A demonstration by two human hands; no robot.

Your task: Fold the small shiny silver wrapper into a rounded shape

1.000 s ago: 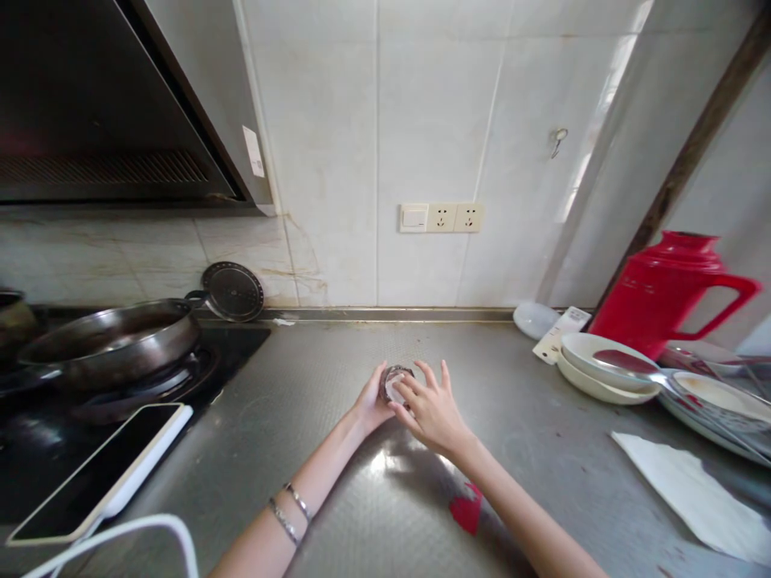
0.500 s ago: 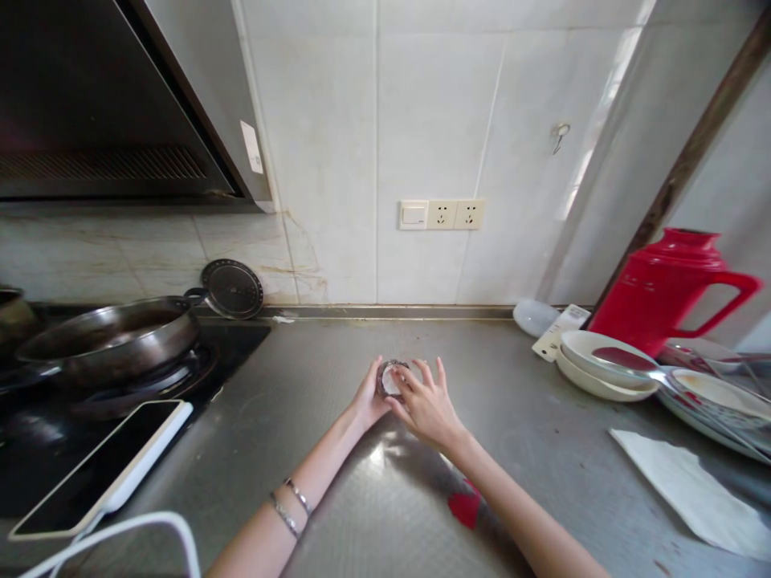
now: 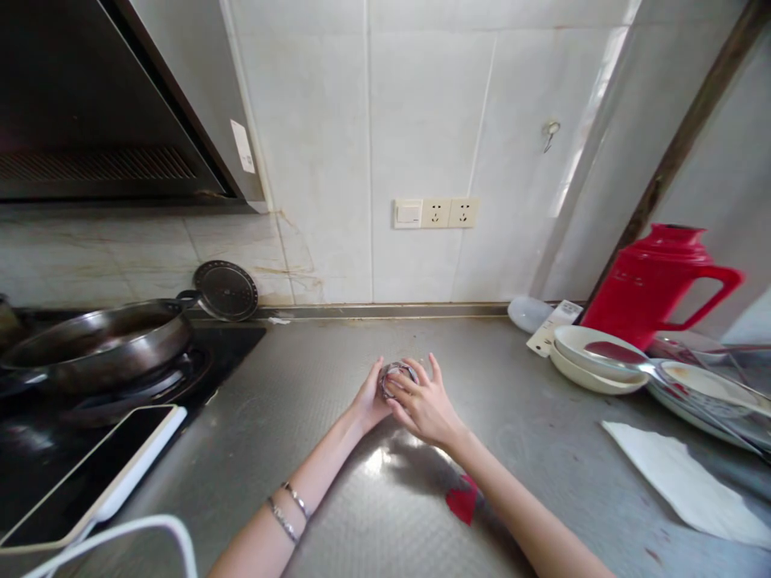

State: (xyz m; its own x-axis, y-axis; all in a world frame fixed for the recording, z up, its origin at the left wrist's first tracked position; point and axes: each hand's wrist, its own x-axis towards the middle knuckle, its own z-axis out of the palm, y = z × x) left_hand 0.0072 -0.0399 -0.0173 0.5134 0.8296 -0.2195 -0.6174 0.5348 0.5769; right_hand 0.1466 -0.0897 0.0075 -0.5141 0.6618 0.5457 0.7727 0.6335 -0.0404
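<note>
A small clear glass jar (image 3: 396, 374) stands on the steel counter (image 3: 313, 385) at mid-distance. My left hand (image 3: 369, 399) wraps round its left side and holds it. On the right my right hand (image 3: 422, 404) lies against the jar, its fingers curled over the rim and into the mouth; whatever they touch inside is hidden. A small red scrap (image 3: 463, 498) lies on the counter beneath my right forearm.
A dark pan (image 3: 99, 343) sits on the stove at left, a round strainer (image 3: 229, 291) leaning behind it. A tablet (image 3: 90, 470) with a white cable lies at near left. White bowls (image 3: 593, 361), plates, a red jug (image 3: 654, 281) and white paper (image 3: 680, 482) crowd the right.
My right fingers have curled further over the jar's mouth, covering the pale inside seen before. The view has shifted slightly; both hands stay on the jar.
</note>
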